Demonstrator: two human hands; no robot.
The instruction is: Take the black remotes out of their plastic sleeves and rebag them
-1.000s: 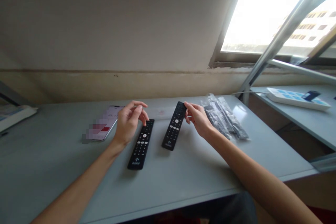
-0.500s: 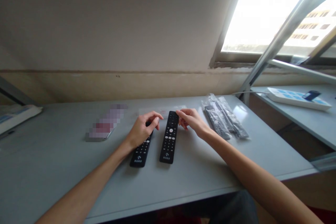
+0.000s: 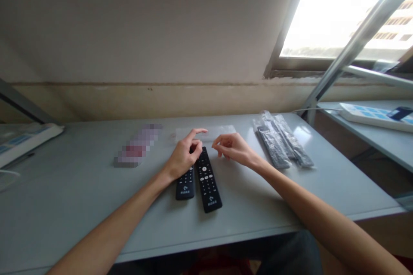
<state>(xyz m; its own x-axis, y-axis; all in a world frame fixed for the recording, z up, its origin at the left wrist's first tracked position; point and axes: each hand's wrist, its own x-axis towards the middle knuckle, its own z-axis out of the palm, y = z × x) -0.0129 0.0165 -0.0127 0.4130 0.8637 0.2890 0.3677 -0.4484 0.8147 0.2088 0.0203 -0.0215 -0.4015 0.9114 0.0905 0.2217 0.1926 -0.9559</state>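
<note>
Two black remote controls lie side by side on the grey desk, buttons up. My left hand (image 3: 185,154) covers the upper part of the left remote control (image 3: 185,184). Its index finger points out, while the thumb and other fingers are curled at the upper ends of both remotes, closed on a remote. Which remote the fingertips grip is partly hidden. The right remote control (image 3: 209,182) slants, its top leaning toward my left thumb. Just to the right of that top end is my right hand (image 3: 232,148), fingers loosely bent and holding nothing.
Clear plastic wrapping (image 3: 222,131) lies behind my hands. Several remotes in plastic bags (image 3: 280,142) rest to the right. A pixelated flat object (image 3: 137,148) lies to the left. White power strips stand at the far left (image 3: 29,142) and on the neighbouring desk (image 3: 371,116).
My right hand has let go of the right remote and moved slightly away. That remote has turned, its top now leaning left, and the two remotes are closer together. The view has shifted slightly.
</note>
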